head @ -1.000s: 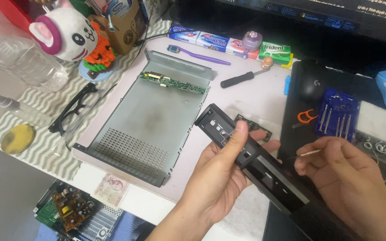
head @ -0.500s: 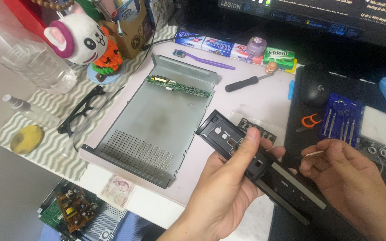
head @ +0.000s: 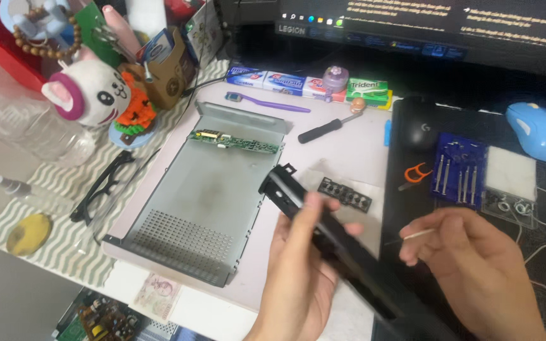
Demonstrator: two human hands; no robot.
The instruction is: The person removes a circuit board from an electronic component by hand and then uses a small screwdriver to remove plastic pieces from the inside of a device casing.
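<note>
My left hand (head: 301, 265) grips a long black plastic panel (head: 323, 230), held edge-up and slanting from upper left down to lower right over the desk. A thin pale stick (head: 415, 235), like a cotton swab, is pinched in the fingertips of my right hand (head: 469, 265), just right of the panel. A grey metal chassis tray (head: 203, 196) lies open to the left, with a narrow green circuit board (head: 235, 141) at its far end. A small black button strip (head: 345, 193) rests on the desk behind the panel.
A black-handled screwdriver (head: 323, 129) and a purple toothbrush (head: 266, 101) lie behind the tray. Black mouse (head: 418, 131), blue precision screwdriver case (head: 459, 177) and blue mouse (head: 538, 131) sit right. Eyeglasses (head: 102, 186), plush toy (head: 93, 95) and plastic bottle (head: 39, 136) stand left.
My left hand has turned the black panel from face-up to edge-up and lifted it slightly. My right hand with the stick has drawn a little away from it.
</note>
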